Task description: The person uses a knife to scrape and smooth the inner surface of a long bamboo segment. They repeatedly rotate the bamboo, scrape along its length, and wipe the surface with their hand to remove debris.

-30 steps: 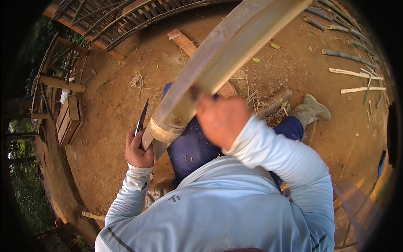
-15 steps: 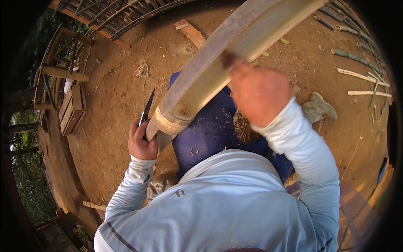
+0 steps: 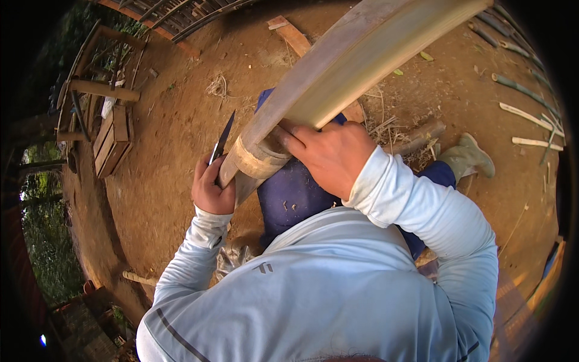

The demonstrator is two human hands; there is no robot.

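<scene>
A long length of split bamboo point(image 3: 338, 78) slants from my lap up to the upper right, its hollow side facing right, with a pale node ring point(image 3: 256, 158) near the lower end. My left hand point(image 3: 212, 188) grips that lower end and also holds a knife point(image 3: 225, 137), its dark pointed blade sticking up beside the bamboo. My right hand point(image 3: 335, 154) reaches into the hollow just above the node, fingers stretched out. Its fingertips lie in shadow against the inner wall, and its thumb is hidden. The bamboo rests across my blue-trousered thigh point(image 3: 289, 193).
Shavings and a short log point(image 3: 422, 136) lie on the dirt floor beside my boot point(image 3: 467, 158). Bamboo poles point(image 3: 522, 88) and pale strips point(image 3: 531, 116) lie at the right. A wooden crate point(image 3: 113, 142) stands at the left, and a flat board point(image 3: 289, 35) lies beyond the bamboo.
My right hand has come down along the hollow from farther up the bamboo to the node. The left hand keeps its grip; the whole view has shifted slightly.
</scene>
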